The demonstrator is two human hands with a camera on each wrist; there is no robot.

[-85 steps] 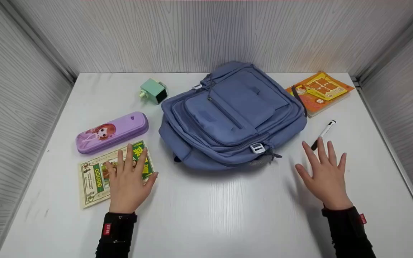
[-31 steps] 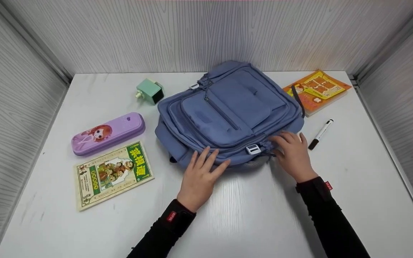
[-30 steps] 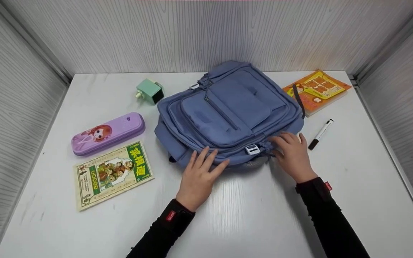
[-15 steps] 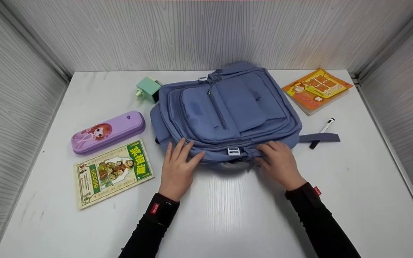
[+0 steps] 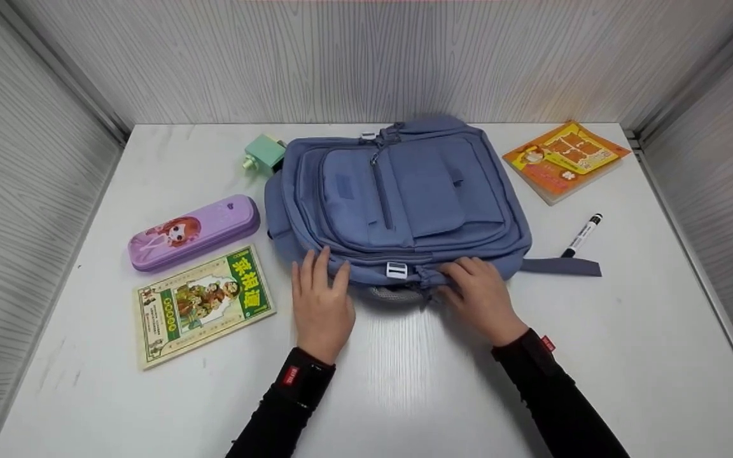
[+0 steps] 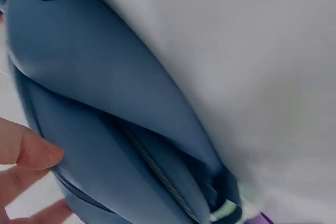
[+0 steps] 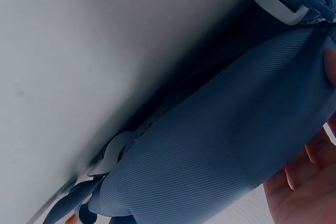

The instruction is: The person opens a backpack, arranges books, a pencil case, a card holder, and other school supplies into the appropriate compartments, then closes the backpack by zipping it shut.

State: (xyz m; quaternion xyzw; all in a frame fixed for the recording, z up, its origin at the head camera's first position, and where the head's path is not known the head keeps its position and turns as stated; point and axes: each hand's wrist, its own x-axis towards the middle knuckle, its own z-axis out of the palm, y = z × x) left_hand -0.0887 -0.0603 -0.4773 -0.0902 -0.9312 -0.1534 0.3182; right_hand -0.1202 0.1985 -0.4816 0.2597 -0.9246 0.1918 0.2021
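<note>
A blue-grey backpack (image 5: pixel 417 184) lies on the white table (image 5: pixel 398 381), its front pockets facing up. My left hand (image 5: pixel 323 312) rests at its near left edge with fairly straight fingers; the thumb touches the bag's side in the left wrist view. At the near right edge, my right hand (image 5: pixel 481 299) pinches the fabric between thumb and fingers, beside a drawstring. A white buckle (image 5: pixel 397 270) sits between the hands. In the right wrist view, the bag's ribbed blue side (image 7: pixel 210 135) passes in front of the fingers.
Left of the bag are a purple pencil case (image 5: pixel 195 232), a green-and-cream book (image 5: pixel 204 305) and a mint-green box-shaped object (image 5: pixel 265 154), partly behind the bag. On the right lie an orange book (image 5: pixel 567 162), a marker (image 5: pixel 583 235) and a backpack strap (image 5: pixel 560 267) reaching the marker's lower end.
Both hands moved from above the table to the backpack's near edge. The backpack turned and shifted slightly left and nearer. Its strap swung out to the right by the marker.
</note>
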